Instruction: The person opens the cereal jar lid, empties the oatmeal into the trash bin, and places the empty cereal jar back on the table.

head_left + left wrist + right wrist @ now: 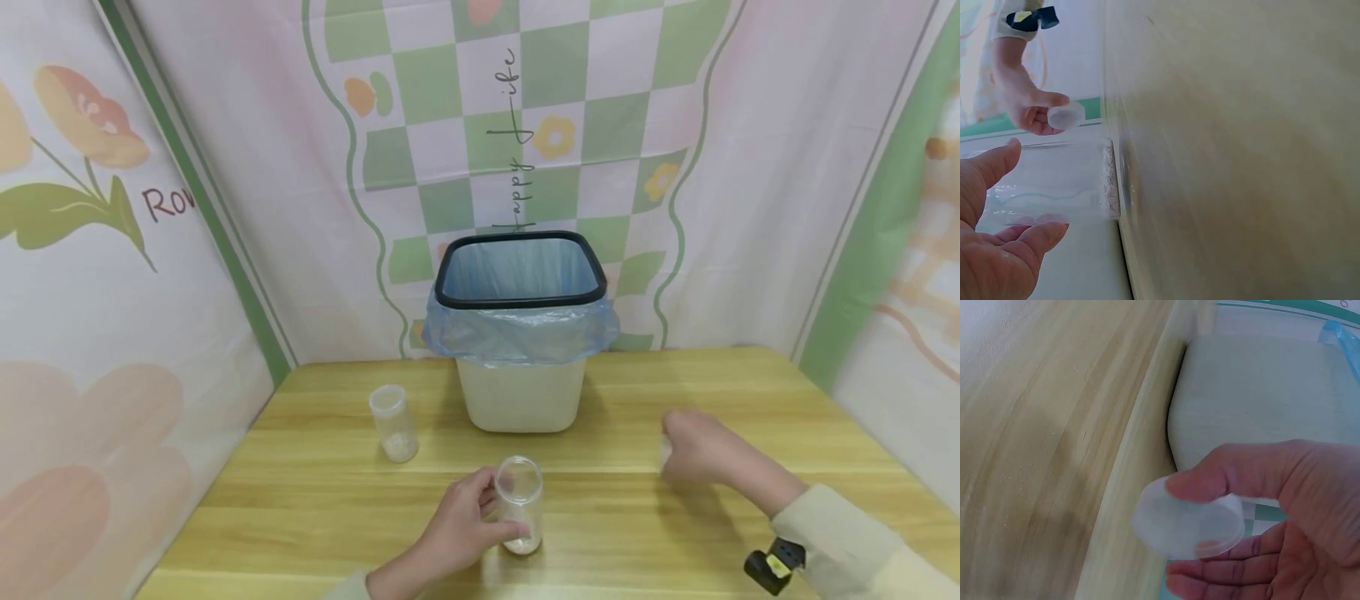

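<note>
My left hand (459,527) grips a clear plastic jar (522,512) that stands upright on the table, thumb on one side and fingers on the other. White bits (1109,181) lie at the bottom of this jar, and its top is uncovered. To the right, above the table, my right hand (699,448) pinches a translucent white lid (1188,519) between thumb and fingers. A second clear jar (394,429) stands farther left, also with white bits at its bottom; a whitish lid appears to cover it.
Behind the jars, a cream bin (522,396) with a black rim and a blue liner bag (517,333) stands at the back of the wooden table (600,533). Printed curtains (247,167) hang around the table on the back and sides.
</note>
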The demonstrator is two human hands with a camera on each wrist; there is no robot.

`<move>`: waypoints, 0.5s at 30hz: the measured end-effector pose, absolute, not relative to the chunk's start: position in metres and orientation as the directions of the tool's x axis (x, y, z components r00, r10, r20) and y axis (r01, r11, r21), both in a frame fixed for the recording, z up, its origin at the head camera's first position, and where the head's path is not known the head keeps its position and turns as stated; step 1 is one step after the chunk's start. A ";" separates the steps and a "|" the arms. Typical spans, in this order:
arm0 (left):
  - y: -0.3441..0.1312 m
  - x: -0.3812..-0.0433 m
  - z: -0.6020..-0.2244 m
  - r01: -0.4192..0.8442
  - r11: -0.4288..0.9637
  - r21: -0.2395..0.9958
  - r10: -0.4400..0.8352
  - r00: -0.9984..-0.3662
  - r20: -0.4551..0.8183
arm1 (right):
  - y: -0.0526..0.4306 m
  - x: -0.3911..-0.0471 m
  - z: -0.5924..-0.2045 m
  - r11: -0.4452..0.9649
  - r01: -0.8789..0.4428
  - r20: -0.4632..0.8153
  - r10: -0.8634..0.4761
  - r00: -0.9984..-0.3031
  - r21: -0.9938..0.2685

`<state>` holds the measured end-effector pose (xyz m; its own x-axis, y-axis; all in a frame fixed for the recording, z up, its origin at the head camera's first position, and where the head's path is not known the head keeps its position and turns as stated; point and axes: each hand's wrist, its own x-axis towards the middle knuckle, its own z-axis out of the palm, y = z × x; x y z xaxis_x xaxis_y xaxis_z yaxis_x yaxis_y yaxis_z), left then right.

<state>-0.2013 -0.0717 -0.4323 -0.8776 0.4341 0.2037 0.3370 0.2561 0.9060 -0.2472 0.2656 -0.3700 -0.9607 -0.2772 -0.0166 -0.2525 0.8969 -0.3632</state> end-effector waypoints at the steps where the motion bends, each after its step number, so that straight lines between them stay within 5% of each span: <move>1: -0.072 -0.201 -0.432 0.341 0.261 0.903 0.434 -0.877 0.205 | 0.265 -0.248 -0.370 0.904 -0.249 -0.029 -0.276 -0.961 -0.347; 15: -0.074 -0.206 -0.437 0.319 0.334 0.887 0.429 -0.890 0.159 | 0.251 -0.248 -0.382 0.942 -0.328 -0.029 -0.331 -0.943 -0.065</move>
<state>-0.2061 -0.0736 -0.4368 -0.8895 0.4285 0.1585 0.3190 0.3341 0.8869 -0.2485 0.2514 -0.3824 -0.9433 -0.3306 -0.0295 -0.3283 0.9423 -0.0652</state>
